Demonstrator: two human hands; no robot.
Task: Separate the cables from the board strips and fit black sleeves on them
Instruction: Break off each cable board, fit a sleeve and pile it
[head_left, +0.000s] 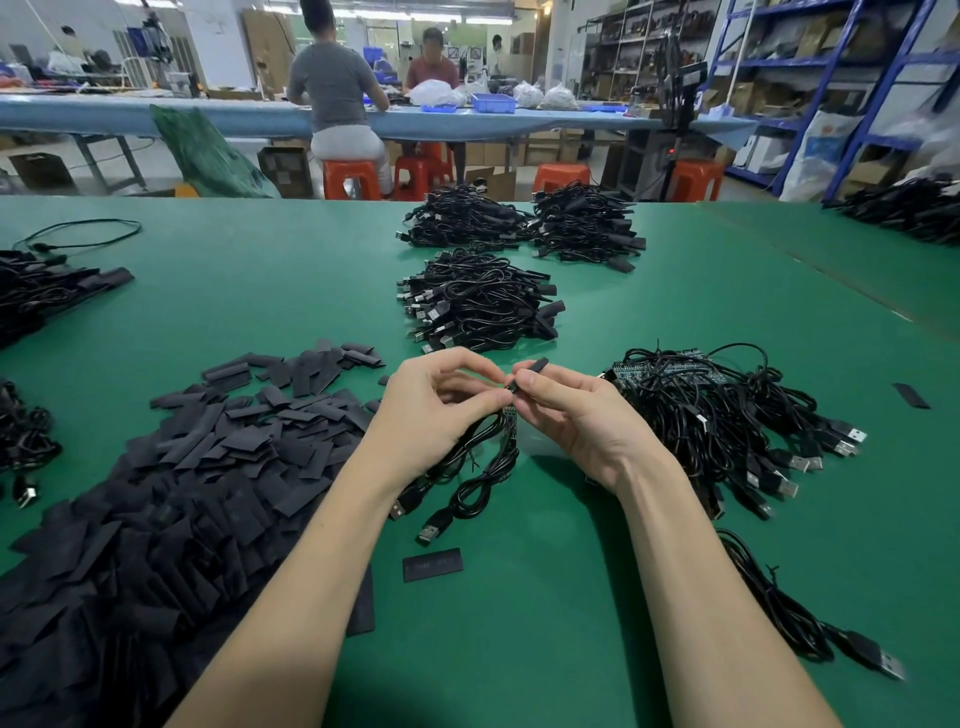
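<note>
A black sleeve (531, 368) is pinched between the thumb and curled fingers of the right hand (563, 415), its far end sticking up past the fingertips. Just beside it, the left hand (434, 402) is curled, its fingertips pinching the top of a small board strip (508, 422) where the two hands meet. From the strip, black cables (470, 475) hang down onto the green bench (519, 623), their USB plugs lying between the forearms.

A single flat sleeve (432, 564) is seen on the bench just nearer than those plugs. A large heap of loose sleeves (182, 467) covers the bench toward its left edge. To the right of the hands, a tangle of cables still joined to board strips (711, 410) is piled. Three bundled stacks of cables (480, 301) are set toward the far edge. One more cable (810, 618) lies near the right forearm.
</note>
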